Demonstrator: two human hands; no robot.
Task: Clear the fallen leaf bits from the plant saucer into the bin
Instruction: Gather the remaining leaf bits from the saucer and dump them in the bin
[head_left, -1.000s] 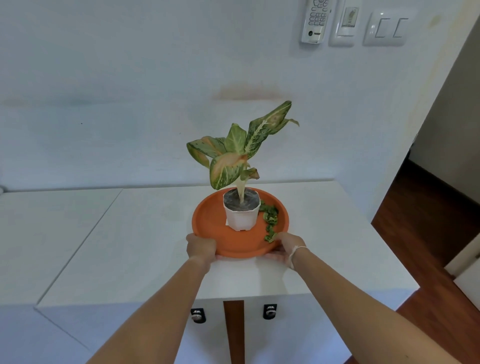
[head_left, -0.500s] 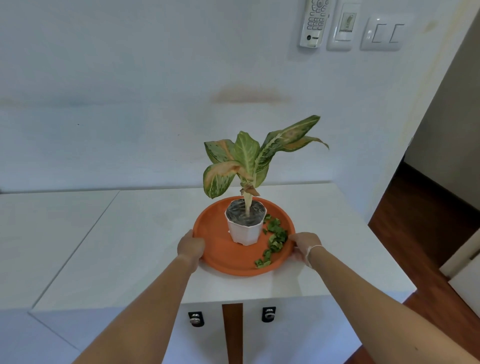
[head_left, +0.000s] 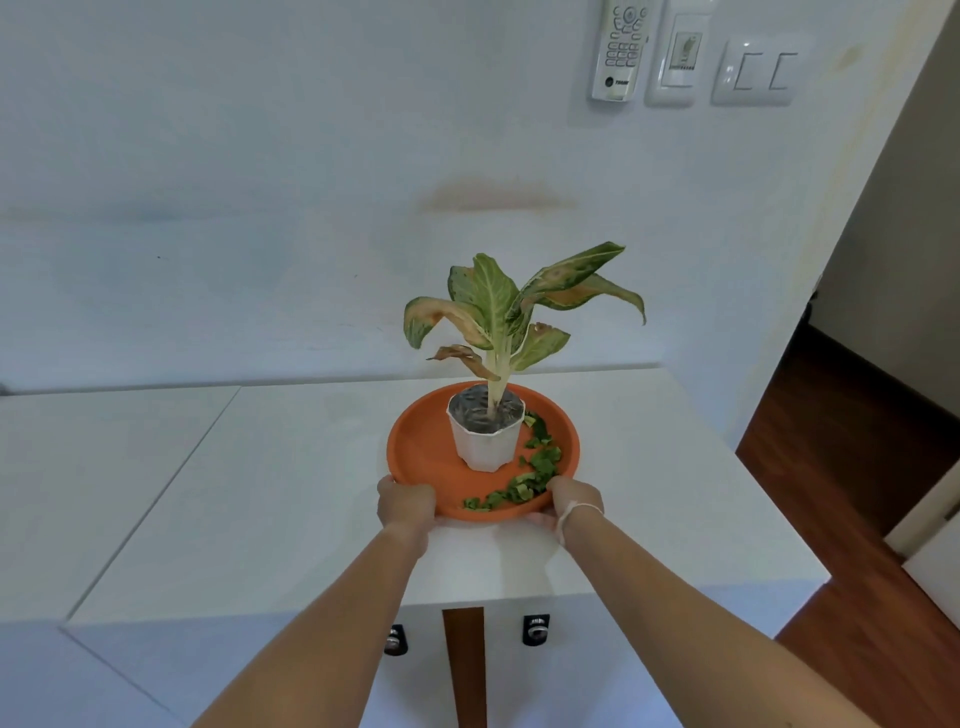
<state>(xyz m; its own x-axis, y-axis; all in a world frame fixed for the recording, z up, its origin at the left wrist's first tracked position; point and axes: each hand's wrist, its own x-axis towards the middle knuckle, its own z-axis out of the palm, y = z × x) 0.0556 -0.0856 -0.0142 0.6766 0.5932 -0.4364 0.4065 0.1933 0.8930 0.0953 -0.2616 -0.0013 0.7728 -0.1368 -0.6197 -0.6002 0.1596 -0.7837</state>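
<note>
While both arms reach forward over the white cabinet top, the person holds the orange plant saucer by its near rim. Their left hand curls its fingers around the near-left edge, and the right hand, with a thin white band at the wrist, grips the near-right edge, fingertips tucked underneath. The saucer sits over the cabinet near its front right corner; whether it rests on the surface or is just lifted I cannot tell.

Standing upright in the middle of the saucer is a small white pot with a plant whose green leaves are yellowed and browned at the edges. Green leaf bits lie scattered in an arc on the saucer floor, running from beside the pot's right side round to the near rim, close to the right hand.

On the wall above hang a remote control in its holder, a small control panel and a double light switch. To the right, dark wooden flooring shows through a doorway.
</note>
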